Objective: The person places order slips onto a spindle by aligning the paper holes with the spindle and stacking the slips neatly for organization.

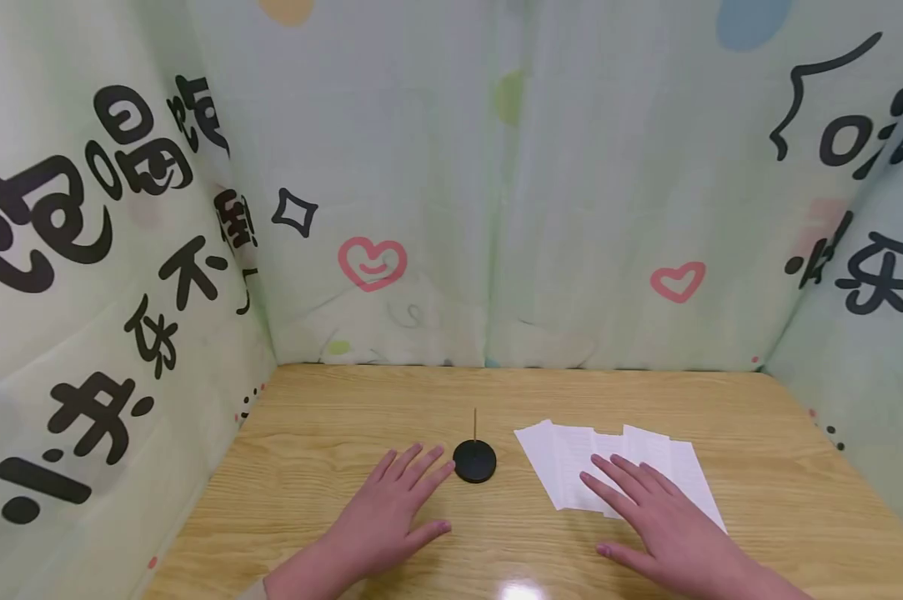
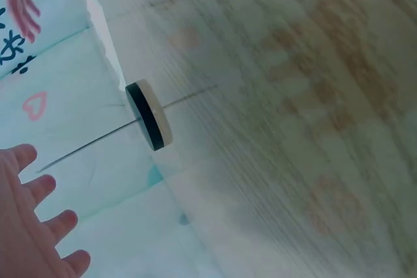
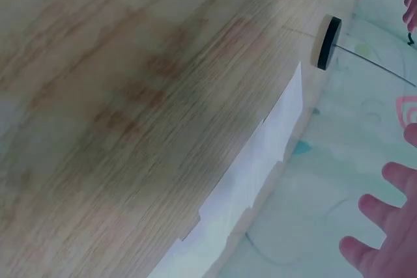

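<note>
A round black base [image 1: 475, 462] with a thin upright spike [image 1: 475, 423] stands on the table near its middle. To its right lie several overlapping white paper sheets [image 1: 571, 467]; faint lines show on them. My left hand [image 1: 394, 517], palm down with fingers spread, hovers just left of and nearer than the base, holding nothing. My right hand [image 1: 661, 525] hovers over the near part of the papers, its fingers straight and apart. In the left wrist view the spike [image 2: 88, 144] rises from the base [image 2: 146, 115], apart from the fingers.
The wooden table [image 1: 331, 417] runs back to a pale curtain [image 1: 436, 167] with hearts and dark lettering. Curtains also close off the left and right sides. A bright light reflection shows at the table's near edge.
</note>
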Demonstrator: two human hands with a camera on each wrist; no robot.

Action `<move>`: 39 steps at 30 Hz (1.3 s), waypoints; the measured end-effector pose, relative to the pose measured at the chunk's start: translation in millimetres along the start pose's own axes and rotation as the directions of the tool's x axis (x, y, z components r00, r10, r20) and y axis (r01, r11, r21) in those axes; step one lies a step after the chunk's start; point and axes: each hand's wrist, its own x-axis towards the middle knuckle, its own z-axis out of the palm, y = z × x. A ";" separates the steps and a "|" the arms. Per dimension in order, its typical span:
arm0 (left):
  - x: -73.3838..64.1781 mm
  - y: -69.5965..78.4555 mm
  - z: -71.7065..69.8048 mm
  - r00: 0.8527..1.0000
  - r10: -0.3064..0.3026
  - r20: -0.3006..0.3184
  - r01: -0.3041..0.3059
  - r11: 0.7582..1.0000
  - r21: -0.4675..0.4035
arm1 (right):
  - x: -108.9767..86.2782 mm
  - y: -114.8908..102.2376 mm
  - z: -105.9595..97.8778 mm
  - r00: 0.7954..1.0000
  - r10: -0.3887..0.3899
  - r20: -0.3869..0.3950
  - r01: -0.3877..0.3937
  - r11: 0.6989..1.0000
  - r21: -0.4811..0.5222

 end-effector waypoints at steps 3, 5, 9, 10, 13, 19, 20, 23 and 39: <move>1.8 -0.7 1.8 1.000 -0.013 0.000 0.013 1.000 -0.014 | 1.5 0.3 0.2 1.000 0.019 0.011 -0.020 0.999 0.026; 3.7 -1.1 3.2 1.000 -0.022 0.006 0.022 0.999 -0.032 | 2.2 0.3 0.2 0.999 0.041 0.027 -0.042 0.998 0.043; 8.9 -1.2 5.8 0.999 -0.041 0.031 0.043 0.995 -0.088 | 3.1 1.7 0.3 0.994 0.090 0.069 -0.094 0.994 0.053; 10.1 -1.1 6.3 0.998 -0.049 0.041 0.053 0.993 -0.103 | 3.3 2.2 0.6 0.992 0.101 0.081 -0.105 0.993 0.053; 13.2 -0.8 8.6 0.996 -0.073 0.058 0.081 0.987 -0.136 | 3.6 4.6 2.5 0.985 0.130 0.115 -0.138 0.989 0.059; 22.0 1.1 11.3 0.988 -0.135 0.075 0.148 0.964 -0.220 | 4.0 11.1 6.8 0.970 0.169 0.174 -0.185 0.980 0.080; 23.5 1.6 11.4 0.987 -0.142 0.078 0.156 0.960 -0.231 | 4.6 12.1 7.0 0.968 0.174 0.183 -0.192 0.978 0.083; 27.4 2.4 12.8 0.984 -0.159 0.083 0.175 0.951 -0.255 | 7.2 13.8 6.8 0.954 0.194 0.228 -0.220 0.971 0.095; 41.0 -6.6 24.9 0.961 -0.251 0.113 0.274 0.903 -0.330 | 24.4 30.7 12.8 0.881 0.255 0.398 -0.331 0.934 0.133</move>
